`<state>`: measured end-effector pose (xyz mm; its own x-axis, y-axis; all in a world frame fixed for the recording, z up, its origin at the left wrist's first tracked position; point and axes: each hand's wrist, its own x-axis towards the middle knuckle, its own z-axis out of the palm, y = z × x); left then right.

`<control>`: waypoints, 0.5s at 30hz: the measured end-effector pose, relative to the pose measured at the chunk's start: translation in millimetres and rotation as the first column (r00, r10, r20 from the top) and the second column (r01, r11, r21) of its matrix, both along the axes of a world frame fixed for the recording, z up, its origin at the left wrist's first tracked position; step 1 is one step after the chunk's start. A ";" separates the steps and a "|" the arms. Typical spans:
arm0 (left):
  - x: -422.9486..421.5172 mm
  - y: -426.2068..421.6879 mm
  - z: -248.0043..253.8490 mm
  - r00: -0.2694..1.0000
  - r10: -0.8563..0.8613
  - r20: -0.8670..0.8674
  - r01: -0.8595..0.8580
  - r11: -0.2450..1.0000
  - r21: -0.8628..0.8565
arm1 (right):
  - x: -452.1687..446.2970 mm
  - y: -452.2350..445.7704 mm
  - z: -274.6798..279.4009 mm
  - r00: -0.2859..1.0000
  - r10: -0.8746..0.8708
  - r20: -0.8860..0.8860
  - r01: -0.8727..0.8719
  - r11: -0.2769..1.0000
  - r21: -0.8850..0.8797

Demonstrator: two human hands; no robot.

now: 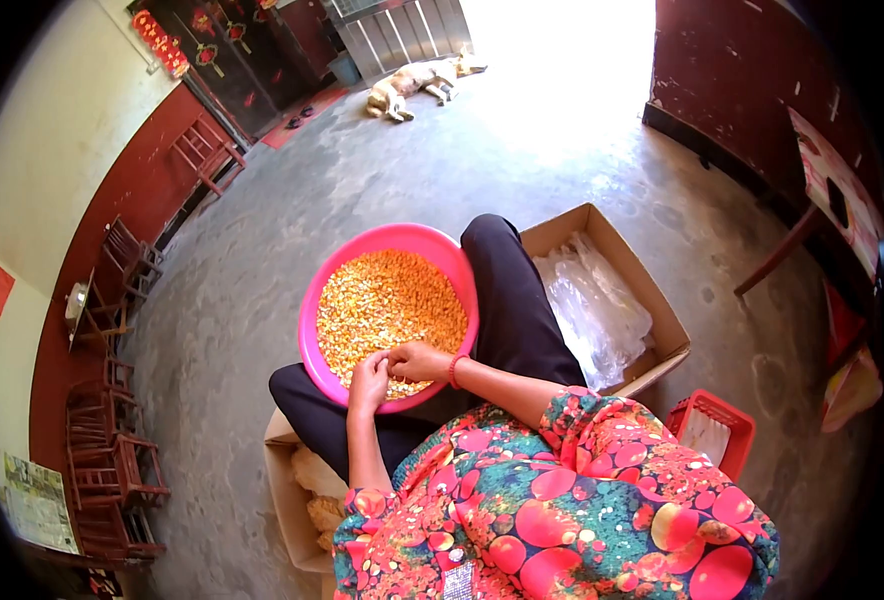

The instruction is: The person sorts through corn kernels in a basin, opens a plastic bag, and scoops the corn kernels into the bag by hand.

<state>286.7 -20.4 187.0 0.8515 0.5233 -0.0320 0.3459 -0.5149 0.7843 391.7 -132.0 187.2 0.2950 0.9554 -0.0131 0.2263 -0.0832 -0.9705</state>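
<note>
A round pink basin (468, 268) rests at my lap, filled with orange-yellow corn kernels (387, 300). Over its near edge my left hand (369, 382) and my right hand (418, 362) meet, fingertips together above the kernels. The fingers of both hands are closed in a pinch; whatever lies between them is too small to make out. A red bracelet (456, 371) circles my right wrist.
On my right are a cardboard box (662, 312) with clear plastic bags and a red basket (741, 450). Another box (284, 480) sits at my left. Wooden chairs (112, 450) line the left wall, a table (830, 180) stands right, and a dog (417, 84) lies ahead.
</note>
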 end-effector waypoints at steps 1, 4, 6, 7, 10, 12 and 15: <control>0.6 -0.2 -0.4 1.000 -0.021 0.004 0.021 1.000 -0.013 | 0.1 -1.3 2.9 1.000 0.007 -0.001 -0.007 1.000 -0.002; 2.1 2.2 -2.3 0.997 -0.071 -0.009 0.070 0.995 -0.074 | 0.3 -5.8 11.1 1.000 0.011 -0.008 -0.011 1.000 -0.028; 1.1 -0.3 4.3 0.994 -0.107 0.013 0.107 0.974 -0.200 | 2.9 -8.6 14.7 0.978 0.010 -0.211 0.001 0.999 0.049; -1.0 2.6 -1.3 0.995 -0.102 0.012 0.102 0.974 -0.203 | 6.0 -11.9 17.6 0.921 0.006 -0.391 0.025 0.997 0.076; -2.0 -3.5 -4.9 0.962 -0.234 -0.139 0.196 0.950 -0.244 | 41.9 -33.6 31.6 0.856 -0.052 -0.514 0.182 0.961 0.207; -1.6 -2.9 -7.2 0.959 -0.231 -0.167 0.193 0.958 -0.213 | 73.2 -60.4 52.7 0.784 -0.164 -0.599 0.406 0.865 0.294; -1.8 -3.7 -1.5 0.963 -0.210 -0.170 0.176 0.965 -0.195 | 109.5 -93.2 74.6 0.540 -0.070 -0.839 0.649 0.669 0.362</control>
<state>284.9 -24.1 185.5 0.9054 0.3215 -0.2772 0.4030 -0.4458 0.7993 501.1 -225.2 261.8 0.7724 0.6283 0.0928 -0.4522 0.6467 -0.6143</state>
